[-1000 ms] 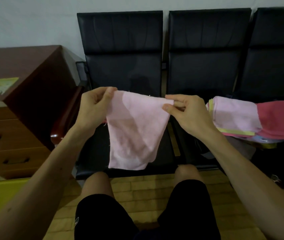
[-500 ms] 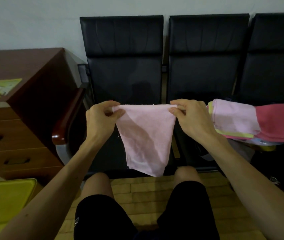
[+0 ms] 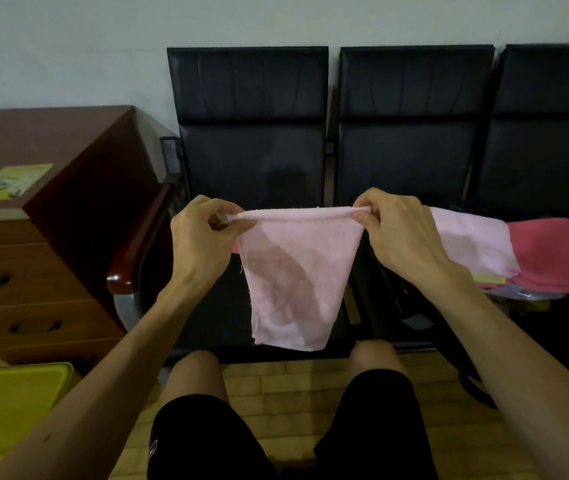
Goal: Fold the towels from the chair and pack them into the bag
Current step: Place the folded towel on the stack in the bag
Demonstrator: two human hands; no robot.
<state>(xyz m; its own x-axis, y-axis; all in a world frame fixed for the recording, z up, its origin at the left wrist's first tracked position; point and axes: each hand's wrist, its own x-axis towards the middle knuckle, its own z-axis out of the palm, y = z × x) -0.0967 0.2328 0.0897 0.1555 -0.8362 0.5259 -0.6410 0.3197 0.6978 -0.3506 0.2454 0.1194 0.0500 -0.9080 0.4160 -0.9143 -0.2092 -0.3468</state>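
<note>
Pale pink towel (image 3: 296, 271) stretched between two hands in front of the black chairs (image 3: 251, 140).

The left hand (image 3: 203, 244) pinched the towel's top left corner and the right hand (image 3: 397, 233) pinched the top right, so the upper edge ran taut and the cloth hung down over the left seat. Further right, a stack of folded towels (image 3: 518, 251), pink and red, lay on the seat. A wooden cabinet (image 3: 33, 244) stood at left.
</note>
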